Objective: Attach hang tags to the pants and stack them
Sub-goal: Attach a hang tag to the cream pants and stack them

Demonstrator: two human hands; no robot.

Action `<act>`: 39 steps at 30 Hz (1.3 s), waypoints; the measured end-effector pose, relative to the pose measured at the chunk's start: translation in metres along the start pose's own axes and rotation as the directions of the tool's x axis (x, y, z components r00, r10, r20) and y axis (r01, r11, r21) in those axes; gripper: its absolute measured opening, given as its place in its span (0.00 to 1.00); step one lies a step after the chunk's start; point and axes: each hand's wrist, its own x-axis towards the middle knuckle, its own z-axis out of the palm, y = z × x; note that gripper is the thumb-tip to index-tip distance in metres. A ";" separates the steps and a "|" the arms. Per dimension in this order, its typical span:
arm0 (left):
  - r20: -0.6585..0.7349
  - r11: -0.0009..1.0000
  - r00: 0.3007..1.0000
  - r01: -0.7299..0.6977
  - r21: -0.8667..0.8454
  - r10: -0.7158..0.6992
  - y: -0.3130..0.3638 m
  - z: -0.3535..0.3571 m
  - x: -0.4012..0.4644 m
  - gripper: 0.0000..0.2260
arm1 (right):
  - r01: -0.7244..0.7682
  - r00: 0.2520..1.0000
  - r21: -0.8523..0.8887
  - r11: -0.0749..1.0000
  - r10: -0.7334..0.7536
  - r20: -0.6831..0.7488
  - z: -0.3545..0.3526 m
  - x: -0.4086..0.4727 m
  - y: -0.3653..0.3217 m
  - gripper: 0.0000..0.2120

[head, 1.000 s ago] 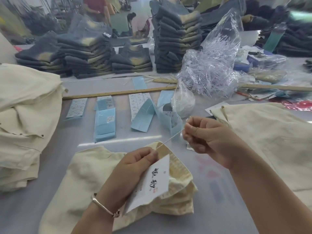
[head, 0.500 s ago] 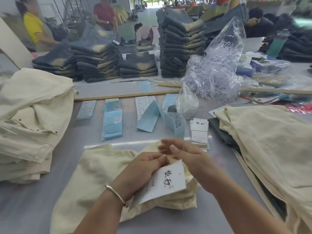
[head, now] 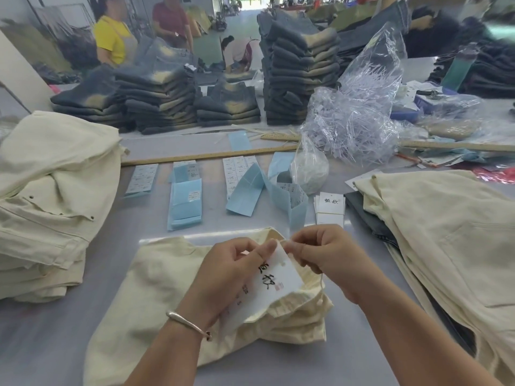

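1. White hang tag [head: 274, 282], black characters and a punched hole near its top (lower part hidden behind the hand), lies tilted over the waistband of the folded cream pants [head: 156, 296] at centre front of the grey table [head: 50, 335].
2. Left hand [head: 231, 274], bracelet [head: 187, 321] at the wrist, pinches the tag's upper edge.
3. Right hand [head: 328, 260] is closed on a thin cream string [head: 321, 284] at the tag's top corner.
4. Spare tags [head: 330, 208] lie just beyond.
5. Cream pants stack [head: 53, 196] stands left; a second cream pile [head: 446, 240] right.
6. Blue label strips [head: 185, 204] and dark denim stacks [head: 301, 73] lie farther back.
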 end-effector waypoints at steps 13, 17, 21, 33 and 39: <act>0.022 0.799 0.991 -0.095 -0.594 0.134 0.015 0.020 -0.004 0.06 | 0.372 0.927 -0.195 0.907 -0.374 0.027 0.007 -0.034 -0.030 0.10; -0.084 0.869 0.971 -0.239 -0.433 0.225 0.017 0.030 -0.007 0.14 | 0.367 0.920 -0.240 0.899 -0.389 -0.049 0.012 -0.034 -0.031 0.10; -0.193 0.888 0.926 -0.368 -0.277 0.324 0.022 0.033 -0.015 0.09 | 0.368 0.907 -0.273 0.889 -0.408 -0.102 0.017 -0.032 -0.031 0.12; -0.206 0.892 0.872 -0.451 0.011 0.444 0.022 0.030 -0.019 0.12 | 0.322 0.894 -0.404 0.856 -0.415 -0.167 0.022 -0.027 -0.033 0.13; -0.193 0.852 0.835 -0.523 0.009 0.515 0.020 0.030 -0.022 0.13 | 0.333 0.876 -0.448 0.830 -0.448 -0.179 0.026 -0.028 -0.033 0.12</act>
